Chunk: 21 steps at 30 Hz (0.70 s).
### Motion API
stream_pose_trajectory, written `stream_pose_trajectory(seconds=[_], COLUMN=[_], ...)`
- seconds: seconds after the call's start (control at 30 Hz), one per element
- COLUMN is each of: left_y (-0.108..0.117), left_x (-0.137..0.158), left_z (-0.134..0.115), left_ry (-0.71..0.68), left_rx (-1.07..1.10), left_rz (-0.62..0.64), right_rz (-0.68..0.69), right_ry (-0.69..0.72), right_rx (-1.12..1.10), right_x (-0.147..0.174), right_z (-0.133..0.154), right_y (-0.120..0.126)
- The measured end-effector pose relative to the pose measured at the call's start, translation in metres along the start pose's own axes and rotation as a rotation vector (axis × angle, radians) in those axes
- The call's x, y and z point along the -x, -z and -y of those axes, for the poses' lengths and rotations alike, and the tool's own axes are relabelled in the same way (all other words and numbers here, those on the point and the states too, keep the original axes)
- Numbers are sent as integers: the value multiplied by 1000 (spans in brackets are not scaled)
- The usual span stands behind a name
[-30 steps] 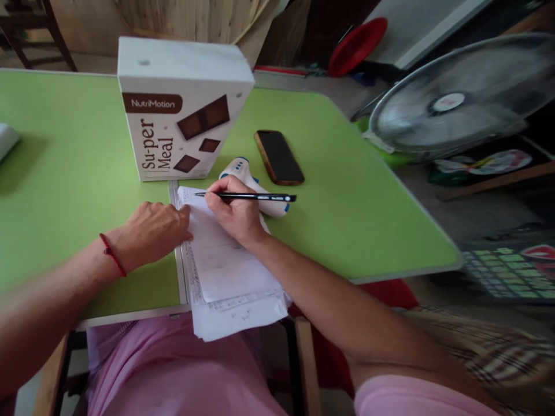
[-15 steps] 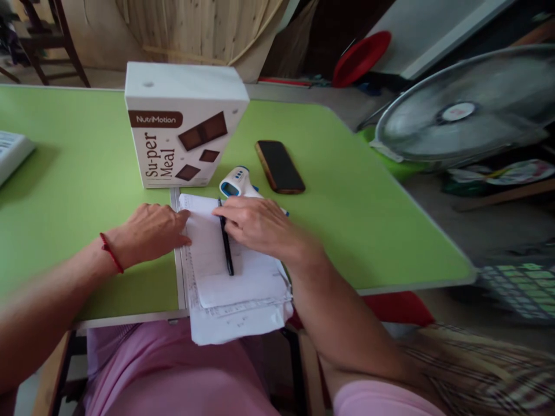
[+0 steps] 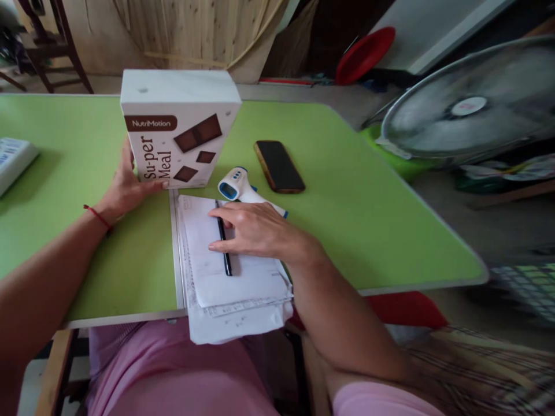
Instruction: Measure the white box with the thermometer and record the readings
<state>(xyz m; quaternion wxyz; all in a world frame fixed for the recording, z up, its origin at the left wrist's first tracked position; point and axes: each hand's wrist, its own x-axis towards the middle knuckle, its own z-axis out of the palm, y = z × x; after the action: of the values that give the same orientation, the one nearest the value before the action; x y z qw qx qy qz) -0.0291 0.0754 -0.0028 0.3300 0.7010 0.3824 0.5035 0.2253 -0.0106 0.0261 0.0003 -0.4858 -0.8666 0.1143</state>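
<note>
A white "NutriMotion Su-per Meal" box [image 3: 180, 86] stands upright on the green table [image 3: 355, 231]. My left hand [image 3: 130, 182] grips its lower left corner, the thumb across the front and the other fingers at the side, partly hidden behind it. In front of the box lies a stack of white papers [image 3: 243, 289], jutting past the table's near edge. A black pen [image 3: 228, 264] rests on the papers. My right hand [image 3: 255, 228] lies over the pen and papers, thumb and forefinger apart and stretched across the pen.
A white and blue infrared thermometer [image 3: 236, 182] lies just beyond my right hand, its handle partly behind it. Farther right is a dark smartphone [image 3: 281, 167]. A white object [image 3: 17, 159] sits at the table's left edge. A large fan [image 3: 468, 104] stands beyond the right side.
My left hand has left the papers' left edge, moved up and away from me, and taken hold of the box's lower corner. My right hand's thumb and forefinger have spread over the pen.
</note>
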Motion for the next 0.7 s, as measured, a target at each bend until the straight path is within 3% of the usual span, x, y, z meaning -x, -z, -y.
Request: stream_pose_trajectory(seconds=[0.1, 0.23, 0.57, 0.7], left_y=[-1, -1, -2, -2], left_x=[0, 5, 11, 7], left_z=[7, -8, -27, -34], left_ry=[52, 64, 108, 104], left_rx=[-30, -49, 17, 64], left_rz=[-17, -100, 205, 300], right_rz=[16, 11, -41, -47], right_ry=[-7, -34, -73, -22], right_rx=[5, 12, -11, -223], right_x=[-1, -1, -1, 4], right_z=[1, 0, 1, -9], right_y=[0, 0, -2, 5])
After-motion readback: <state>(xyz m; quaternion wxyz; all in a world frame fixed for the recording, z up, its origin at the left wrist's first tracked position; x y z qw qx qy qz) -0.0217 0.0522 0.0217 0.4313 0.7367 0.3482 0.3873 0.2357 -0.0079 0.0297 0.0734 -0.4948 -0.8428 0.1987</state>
